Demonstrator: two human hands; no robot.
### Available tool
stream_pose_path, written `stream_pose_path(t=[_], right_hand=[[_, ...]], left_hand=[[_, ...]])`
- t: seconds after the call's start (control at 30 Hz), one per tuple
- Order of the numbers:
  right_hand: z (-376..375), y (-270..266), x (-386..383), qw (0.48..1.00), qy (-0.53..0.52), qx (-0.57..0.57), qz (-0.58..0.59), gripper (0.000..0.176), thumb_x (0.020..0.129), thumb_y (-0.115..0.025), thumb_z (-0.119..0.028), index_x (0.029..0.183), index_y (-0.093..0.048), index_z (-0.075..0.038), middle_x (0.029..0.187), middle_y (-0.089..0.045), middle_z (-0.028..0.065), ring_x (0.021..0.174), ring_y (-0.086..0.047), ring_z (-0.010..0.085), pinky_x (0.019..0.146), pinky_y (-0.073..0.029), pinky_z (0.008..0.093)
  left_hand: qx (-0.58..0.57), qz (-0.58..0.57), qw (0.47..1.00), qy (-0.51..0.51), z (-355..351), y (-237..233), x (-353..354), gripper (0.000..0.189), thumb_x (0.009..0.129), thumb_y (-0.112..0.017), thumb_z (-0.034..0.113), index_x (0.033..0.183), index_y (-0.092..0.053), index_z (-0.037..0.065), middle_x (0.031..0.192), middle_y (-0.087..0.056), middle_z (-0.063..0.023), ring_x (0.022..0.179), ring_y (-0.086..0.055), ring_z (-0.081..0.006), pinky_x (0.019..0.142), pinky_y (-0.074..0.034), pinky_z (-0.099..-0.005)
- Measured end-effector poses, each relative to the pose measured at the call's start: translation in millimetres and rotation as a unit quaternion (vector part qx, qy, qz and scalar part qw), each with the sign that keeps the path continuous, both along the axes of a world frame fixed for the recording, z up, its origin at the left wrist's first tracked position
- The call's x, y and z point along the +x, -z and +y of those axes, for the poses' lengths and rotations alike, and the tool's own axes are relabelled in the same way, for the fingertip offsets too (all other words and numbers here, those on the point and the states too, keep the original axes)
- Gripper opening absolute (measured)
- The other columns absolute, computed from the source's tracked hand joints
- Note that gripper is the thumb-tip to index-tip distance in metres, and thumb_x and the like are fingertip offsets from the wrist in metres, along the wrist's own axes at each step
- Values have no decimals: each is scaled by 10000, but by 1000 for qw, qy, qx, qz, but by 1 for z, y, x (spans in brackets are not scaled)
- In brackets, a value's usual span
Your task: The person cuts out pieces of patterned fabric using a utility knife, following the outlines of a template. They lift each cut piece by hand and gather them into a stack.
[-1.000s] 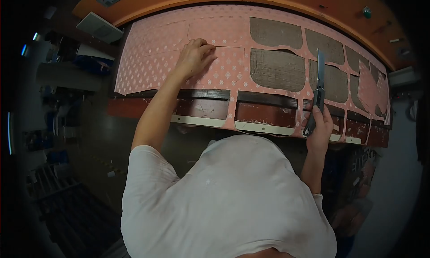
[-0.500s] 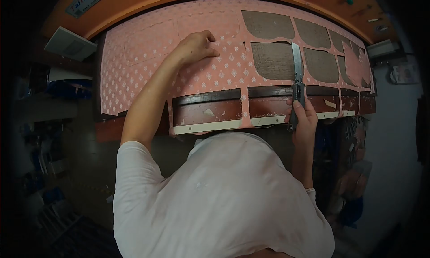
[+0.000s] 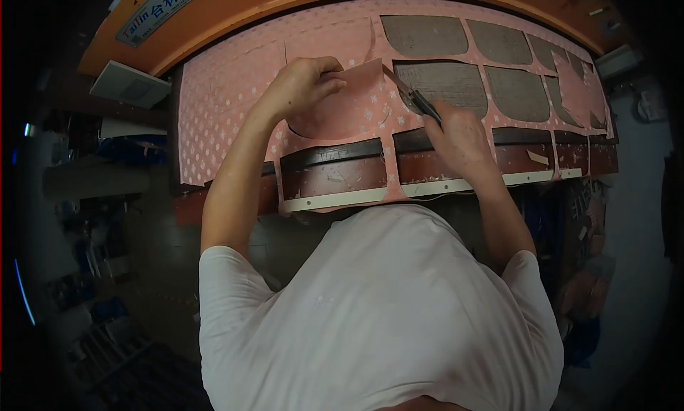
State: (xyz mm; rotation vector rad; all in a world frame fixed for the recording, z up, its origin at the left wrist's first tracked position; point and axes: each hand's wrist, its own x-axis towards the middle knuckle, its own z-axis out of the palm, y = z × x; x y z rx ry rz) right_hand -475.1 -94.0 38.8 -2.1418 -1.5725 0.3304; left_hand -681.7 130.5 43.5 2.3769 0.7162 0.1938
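A pink sheet with white flower prints [image 3: 221, 90] covers the board, cut through in several rounded shapes. My left hand [image 3: 306, 86] lies over it, fingers bent and pinching the edge of a cut pink piece [image 3: 362, 96]. The piece's right corner stands raised off the board. In my right hand [image 3: 462, 136] is a utility knife [image 3: 427, 107], its dark handle wrapped by the fingers. The blade slants up and left to the raised corner; its tip is at the piece's right edge.
Grey-brown board [image 3: 442, 83] shows through the cut-outs on the right. A pale strip [image 3: 335, 198] runs along the front edge near my body. An orange machine beam [image 3: 235, 22] with a sign [image 3: 155, 13] spans the back. A loose pink scrap [image 3: 576, 94] lies at right.
My right hand has brought the knife left and forward from the front edge to the pink piece. The piece's corner has come up from the board. My left hand stays near the same spot.
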Motion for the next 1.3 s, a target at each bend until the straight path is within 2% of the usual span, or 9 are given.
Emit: stream_pose_path(t=[0.23, 0.33, 0.43, 0.53, 0.63, 0.77, 0.9, 1.1, 1.3], right_hand=[[16, 6, 1, 995, -73, -41, -54, 206, 879, -578, -133, 858, -652, 58, 806, -658, 294, 800, -656, 477, 744, -524, 545], [9, 9, 2, 995, -91, -34, -26, 212, 876, -582, -137, 848, -651, 61, 794, -654, 293, 768, -640, 491, 738, -527, 540], [-5, 21, 19, 978, -92, -78, 167, 267, 955, -572, -186, 1063, -654, 44, 787, -692, 164, 702, -684, 267, 674, -546, 432], [-22, 30, 21, 884, 16, -138, 447, 303, 985, -567, -198, 1186, -638, 17, 866, -711, 81, 691, -652, 111, 573, -558, 301], [-34, 47, 14, 777, 34, -160, 607, 318, 994, -536, -209, 1205, -634, 8, 893, -703, 51, 695, -612, 96, 533, -540, 258], [-43, 43, -15, 722, 32, -146, 676, 285, 987, -518, -178, 1180, -623, 2, 921, -702, 83, 737, -645, 123, 537, -569, 278], [-49, 49, -47, 700, 61, -62, 709, 257, 978, -524, -150, 1138, -621, 25, 889, -697, 94, 792, -691, 137, 621, -573, 265], [-54, 43, -87, 770, 109, -48, 626, 244, 980, -534, -175, 1107, -632, 9, 861, -705, 62, 728, -630, 93, 638, -502, 244], [-56, 37, -115, 782, 143, -15, 607, 254, 980, -547, -197, 1114, -639, -1, 853, -710, 57, 701, -602, 81, 640, -489, 238]], left_hand=[[10, -34, 999, -14, -10, -10, -11, 248, 905, -724, 190, 1048, -683, -8, 868, -717, -140, 799, -683, -216, 752, -539, -340], [22, -69, 997, -29, -14, -12, -17, 241, 906, -732, 193, 1033, -684, -6, 814, -691, -109, 740, -631, -173, 719, -522, -316], [10, -104, 994, -35, -15, -10, -23, 235, 909, -736, 196, 1027, -688, -1, 787, -671, -78, 727, -602, -130, 701, -512, -293], [-4, -112, 993, -33, -14, -9, -26, 219, 914, -732, 185, 1024, -691, 0, 780, -663, -58, 730, -594, -109, 694, -510, -281], [18, -81, 996, -20, -15, -16, -26, 210, 915, -731, 172, 1023, -691, -4, 788, -665, -51, 736, -596, -108, 697, -512, -277], [6, -98, 995, 19, -13, -14, -24, 202, 914, -730, 157, 1028, -688, -4, 800, -670, -61, 750, -605, -109, 709, -519, -280], [16, -111, 992, 60, -9, -18, -30, 185, 915, -722, 143, 1028, -683, 1, 813, -679, -77, 754, -621, -126, 718, -526, -287], [26, -155, 979, 133, 0, -14, -39, 185, 905, -708, 142, 1034, -682, 12, 857, -701, -112, 766, -661, -197, 740, -536, -315], [37, -192, 964, 182, 14, -1, -42, 204, 898, -698, 171, 1040, -684, 24, 890, -715, -133, 814, -698, -269, 754, -540, -355]])
